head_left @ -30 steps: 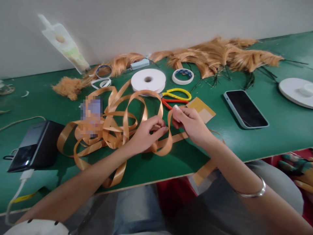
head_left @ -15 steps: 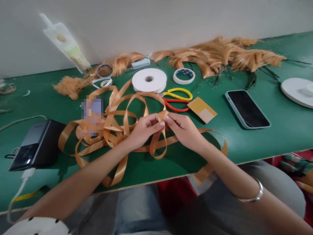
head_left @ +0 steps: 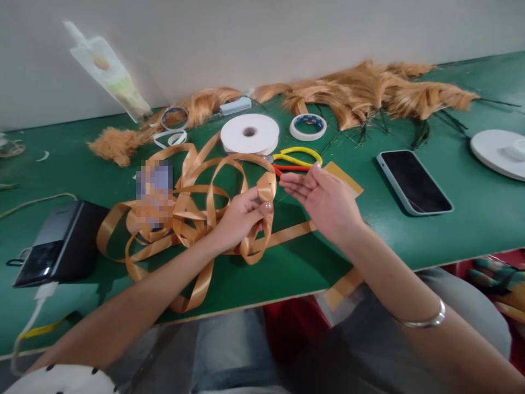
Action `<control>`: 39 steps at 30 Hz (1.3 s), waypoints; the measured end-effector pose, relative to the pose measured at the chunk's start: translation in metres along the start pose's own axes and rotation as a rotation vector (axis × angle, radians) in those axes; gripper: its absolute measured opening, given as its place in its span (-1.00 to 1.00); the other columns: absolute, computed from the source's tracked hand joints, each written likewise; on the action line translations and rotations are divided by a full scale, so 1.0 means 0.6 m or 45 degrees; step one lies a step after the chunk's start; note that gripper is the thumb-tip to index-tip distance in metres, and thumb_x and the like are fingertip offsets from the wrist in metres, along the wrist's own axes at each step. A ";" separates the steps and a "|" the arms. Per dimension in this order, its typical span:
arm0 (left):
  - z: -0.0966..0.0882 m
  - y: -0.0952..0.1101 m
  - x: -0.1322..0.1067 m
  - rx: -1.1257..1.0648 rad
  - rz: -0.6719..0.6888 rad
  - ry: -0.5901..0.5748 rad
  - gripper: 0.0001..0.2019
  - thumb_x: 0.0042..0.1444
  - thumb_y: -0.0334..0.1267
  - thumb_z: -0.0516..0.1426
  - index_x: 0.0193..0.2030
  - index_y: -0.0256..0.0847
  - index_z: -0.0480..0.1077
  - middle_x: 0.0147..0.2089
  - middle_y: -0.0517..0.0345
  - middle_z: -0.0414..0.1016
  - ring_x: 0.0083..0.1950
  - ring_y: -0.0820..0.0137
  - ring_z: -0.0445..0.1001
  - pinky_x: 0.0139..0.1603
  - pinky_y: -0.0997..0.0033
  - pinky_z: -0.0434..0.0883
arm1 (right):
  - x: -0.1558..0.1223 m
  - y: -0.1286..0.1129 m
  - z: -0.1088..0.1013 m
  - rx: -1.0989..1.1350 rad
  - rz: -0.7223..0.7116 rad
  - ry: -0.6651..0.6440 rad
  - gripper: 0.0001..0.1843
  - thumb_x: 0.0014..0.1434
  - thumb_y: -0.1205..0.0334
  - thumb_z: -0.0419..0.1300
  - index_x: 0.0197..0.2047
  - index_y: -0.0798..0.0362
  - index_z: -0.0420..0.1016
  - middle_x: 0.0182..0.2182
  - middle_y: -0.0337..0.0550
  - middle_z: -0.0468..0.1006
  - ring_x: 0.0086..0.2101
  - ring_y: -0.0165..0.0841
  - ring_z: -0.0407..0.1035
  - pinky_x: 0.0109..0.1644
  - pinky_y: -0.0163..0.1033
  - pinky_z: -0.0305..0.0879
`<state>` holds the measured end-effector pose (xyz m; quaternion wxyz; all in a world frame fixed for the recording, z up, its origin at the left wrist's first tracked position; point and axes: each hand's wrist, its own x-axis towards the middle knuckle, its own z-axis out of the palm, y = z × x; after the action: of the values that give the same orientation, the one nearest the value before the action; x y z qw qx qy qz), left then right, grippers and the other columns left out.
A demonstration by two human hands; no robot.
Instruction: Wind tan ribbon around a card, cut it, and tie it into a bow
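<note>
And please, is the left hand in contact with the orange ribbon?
Touching. The head view shows the left hand pinching the orange ribbon between thumb and fingers, with a folded part showing just above the thumb.

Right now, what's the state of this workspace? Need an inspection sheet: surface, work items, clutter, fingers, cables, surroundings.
Surface: green table, ribbon loops spread across its middle.
Work items: orange ribbon in loose loops; scissors beside the white spool.
Clutter: phone, tape roll, power bank, brown fiber bundles along the back.
Fingers: left hand pinches ribbon; right hand open, holding nothing, near the scissors; contact with them cannot be told.
Cables: white cable plugged into power bank; far end not visible.
Surroundings: grey wall behind, clear wrapper leaning on it.
</note>
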<state>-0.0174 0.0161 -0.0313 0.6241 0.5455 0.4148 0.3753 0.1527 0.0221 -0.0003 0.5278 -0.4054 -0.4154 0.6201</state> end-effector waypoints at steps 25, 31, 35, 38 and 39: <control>0.001 -0.004 0.006 -0.188 0.101 0.141 -0.07 -0.13 -0.28 0.31 0.25 0.10 -0.22 -0.26 0.29 0.45 -0.55 0.55 0.45 -0.50 0.50 0.42 | 0.009 -0.012 -0.024 -1.316 -0.261 0.179 -0.64 0.23 0.18 0.01 -0.56 0.10 0.36 -0.71 -0.28 0.24 -0.63 -0.48 0.11 -0.50 -0.32 -0.03; 0.002 -0.002 0.004 -0.149 0.116 0.163 -0.05 -0.13 -0.32 0.31 0.29 0.12 -0.20 -0.29 0.29 0.44 -0.50 0.59 0.43 -0.41 0.54 0.42 | 0.015 -0.014 -0.030 -0.176 0.000 0.088 -0.59 0.25 0.10 0.01 -0.59 0.07 0.22 -0.49 -0.16 0.50 -0.39 -0.42 0.43 -0.21 -0.28 0.33; -0.003 -0.006 0.003 -0.014 0.169 0.074 -0.48 -0.06 -0.33 0.25 0.08 -0.05 0.29 -0.22 0.17 0.51 -0.36 0.52 0.47 -0.30 0.50 0.43 | 0.017 -0.026 -0.031 0.191 0.208 0.119 -0.57 0.28 0.10 -0.05 -0.59 0.06 0.15 -0.50 -0.17 0.50 -0.39 -0.44 0.44 -0.17 -0.26 0.37; -0.008 -0.011 0.002 0.174 0.185 0.026 -0.91 0.02 -0.34 0.18 -0.33 -0.21 0.52 -0.23 0.10 0.55 -0.23 0.43 0.50 -0.20 0.45 0.42 | 0.016 -0.032 -0.029 0.256 0.263 0.153 -0.58 0.31 0.14 -0.09 -0.59 0.05 0.12 -0.71 -0.34 0.25 -0.63 -0.54 0.21 -0.33 -0.33 0.34; -0.009 -0.012 0.001 0.220 0.184 0.039 -0.90 0.03 -0.35 0.17 -0.37 -0.21 0.54 -0.26 0.10 0.55 -0.22 0.42 0.50 -0.19 0.45 0.42 | 0.014 -0.033 -0.028 0.226 0.254 0.143 -0.58 0.31 0.15 -0.09 -0.59 0.05 0.11 -0.75 -0.39 0.14 -0.68 -0.55 0.09 -0.42 -0.36 0.28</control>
<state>-0.0220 0.0178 -0.0390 0.5397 0.6200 0.4146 0.3905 0.1736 0.0340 0.0123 0.5198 -0.4305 -0.2864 0.6800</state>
